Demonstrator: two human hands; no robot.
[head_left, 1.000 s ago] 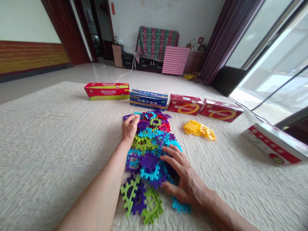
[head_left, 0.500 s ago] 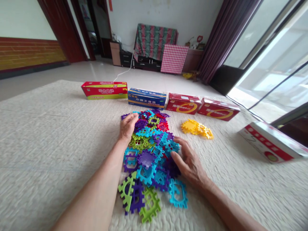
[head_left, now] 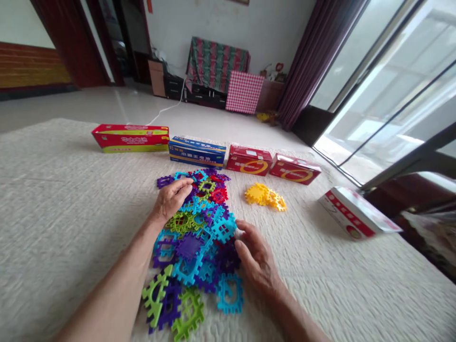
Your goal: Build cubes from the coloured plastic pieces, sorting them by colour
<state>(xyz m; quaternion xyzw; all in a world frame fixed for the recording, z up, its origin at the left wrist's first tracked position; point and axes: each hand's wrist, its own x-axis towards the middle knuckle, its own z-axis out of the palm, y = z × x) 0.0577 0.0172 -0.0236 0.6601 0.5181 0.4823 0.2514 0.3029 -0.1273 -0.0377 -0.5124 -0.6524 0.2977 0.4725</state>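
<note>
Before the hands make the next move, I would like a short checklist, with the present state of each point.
1. Yellow pieces apart from the mixed pile: ok.
2. Mixed pile of one colour only: not ok; purple, blue, green and red overlap.
3. Right hand's thumb and forefinger spread apart: ok.
4. Left hand holding nothing: cannot tell.
5. White-and-red box away from yellow pieces: ok.

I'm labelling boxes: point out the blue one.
The blue battery box, standing between the red-and-green box and a dark red box; no other is blue.

white wall (head_left: 274, 28), purple curtain (head_left: 313, 61) beside bright window (head_left: 392, 95); cloth-draped cabinet (head_left: 204, 98); pale glossy floor (head_left: 117, 105).
</note>
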